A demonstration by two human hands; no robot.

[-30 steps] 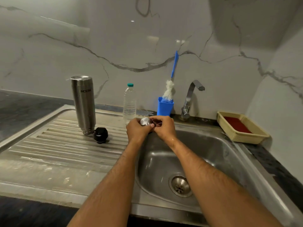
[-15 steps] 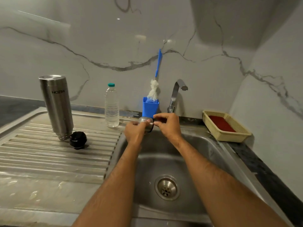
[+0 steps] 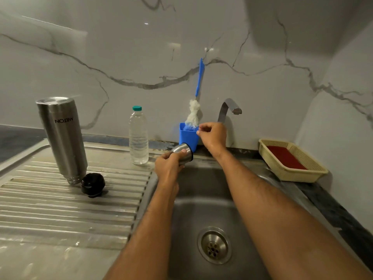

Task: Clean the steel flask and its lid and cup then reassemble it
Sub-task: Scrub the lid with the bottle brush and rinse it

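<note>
My left hand (image 3: 168,164) grips the cup (image 3: 182,153) at mid-frame over the sink (image 3: 201,201), mouth tipped right. My right hand (image 3: 213,134), loosely curled and empty, reaches the brush (image 3: 194,113). I should grasp its handle high and keep the cup steady.

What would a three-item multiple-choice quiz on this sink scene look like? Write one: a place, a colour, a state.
1. Where is the black lid?
A. in the basin
B. on the drainboard beside the flask
C. in the basket

2. What colour is the brush holder?
A. blue
B. red
C. yellow

3. How does the steel flask stand?
A. lying flat
B. mouth up
C. upside down

Answers: B, it sits on the ridges by the flask's mouth; A, the tub is blue; C, its lettering reads inverted.
</note>
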